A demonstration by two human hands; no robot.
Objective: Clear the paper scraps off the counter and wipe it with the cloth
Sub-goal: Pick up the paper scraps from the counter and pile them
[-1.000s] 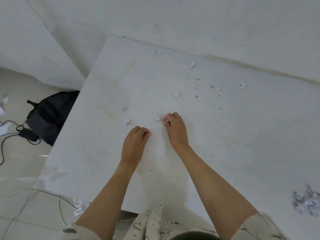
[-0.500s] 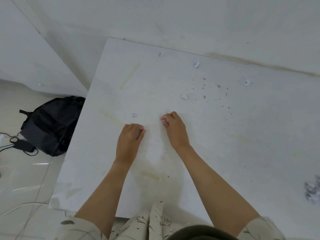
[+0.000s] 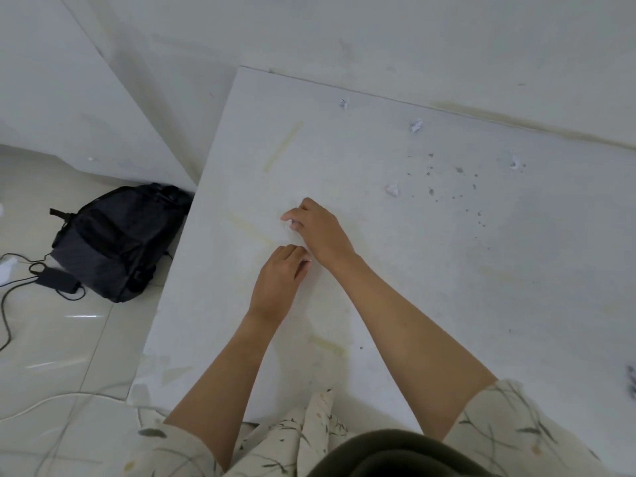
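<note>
On the white counter (image 3: 481,277), my right hand (image 3: 320,228) pinches a small white paper scrap (image 3: 288,223) at its fingertips, near the counter's left part. Just below it, my left hand (image 3: 280,275) rests on the surface with its fingers curled under, closed round scraps that are hidden inside. Loose crumpled scraps lie farther back: one (image 3: 392,190) beyond my right hand, two near the back edge (image 3: 345,103) (image 3: 415,125), and one to the right (image 3: 514,163). No cloth is in view.
Dark specks (image 3: 447,191) dot the counter's middle, and yellowish streaks (image 3: 284,146) mark its left part. A grey crumpled pile (image 3: 632,383) shows at the right frame edge. On the tiled floor to the left lie a black backpack (image 3: 113,242), a charger (image 3: 56,282) and cables.
My right hand moved left to the small scrap and pinched it. The scrap that lay by my left hand's fingertips has vanished under that hand. The view shifted left.
</note>
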